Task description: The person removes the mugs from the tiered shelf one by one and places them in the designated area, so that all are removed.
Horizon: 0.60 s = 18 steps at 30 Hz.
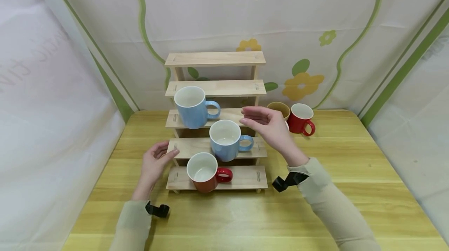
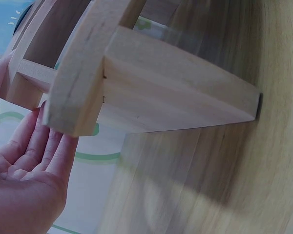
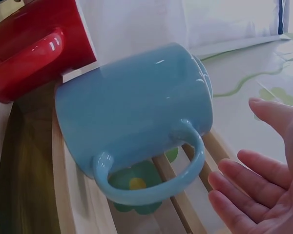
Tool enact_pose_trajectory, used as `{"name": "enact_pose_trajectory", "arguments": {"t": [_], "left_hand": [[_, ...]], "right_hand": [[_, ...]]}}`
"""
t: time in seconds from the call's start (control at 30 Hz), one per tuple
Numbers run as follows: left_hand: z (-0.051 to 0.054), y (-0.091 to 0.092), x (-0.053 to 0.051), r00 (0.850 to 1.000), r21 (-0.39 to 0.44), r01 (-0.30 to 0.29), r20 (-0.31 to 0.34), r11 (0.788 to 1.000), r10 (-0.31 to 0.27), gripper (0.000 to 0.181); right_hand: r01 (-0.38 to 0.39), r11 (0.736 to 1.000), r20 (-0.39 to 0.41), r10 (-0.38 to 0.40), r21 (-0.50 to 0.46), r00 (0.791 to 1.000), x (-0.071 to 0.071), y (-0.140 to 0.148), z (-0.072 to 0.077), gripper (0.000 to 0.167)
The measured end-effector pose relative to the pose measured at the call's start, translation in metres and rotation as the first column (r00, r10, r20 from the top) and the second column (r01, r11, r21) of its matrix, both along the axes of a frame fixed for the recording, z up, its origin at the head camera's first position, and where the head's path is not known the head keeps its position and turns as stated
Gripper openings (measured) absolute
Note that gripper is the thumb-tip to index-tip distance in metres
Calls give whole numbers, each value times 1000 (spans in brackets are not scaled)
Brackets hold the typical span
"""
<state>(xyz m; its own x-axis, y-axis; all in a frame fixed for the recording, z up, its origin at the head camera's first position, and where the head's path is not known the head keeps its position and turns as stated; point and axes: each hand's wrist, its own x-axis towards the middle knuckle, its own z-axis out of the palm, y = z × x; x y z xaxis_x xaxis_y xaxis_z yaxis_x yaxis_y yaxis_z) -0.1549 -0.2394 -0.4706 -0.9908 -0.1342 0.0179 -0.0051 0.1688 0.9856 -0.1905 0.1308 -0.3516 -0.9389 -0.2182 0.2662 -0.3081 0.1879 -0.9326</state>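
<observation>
A stepped wooden rack point(image 1: 215, 88) stands on the table. My left hand point(image 1: 154, 165) holds the left end of its second board from the bottom, thumb on top; in the left wrist view the fingertips are partly hidden behind the wood. Above the rack's right side hovers my right hand point(image 1: 271, 130), fingers extended and nothing in them. Beside it in the right wrist view is a light blue mug point(image 3: 136, 107) on the second board, its handle towards the hand. Another light blue mug point(image 1: 194, 112) sits on the third board. The lowest board bears a red mug point(image 1: 205, 181).
Behind my right hand, at the table's back right, stand a mustard-yellow mug point(image 1: 279, 107) and another red mug point(image 1: 299, 120). A white rim there is mostly hidden by the hand. A printed fabric backdrop point(image 1: 217, 17) hangs behind the rack.
</observation>
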Motion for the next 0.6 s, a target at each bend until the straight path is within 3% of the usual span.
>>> {"name": "enact_pose_trajectory", "arguments": {"t": [0.6], "left_hand": [[-1,0,0,1000,-4,0,-1,1000,0,56]], "right_hand": [[-61,998,66,62,-15,996,-24,-30,2,43]]}}
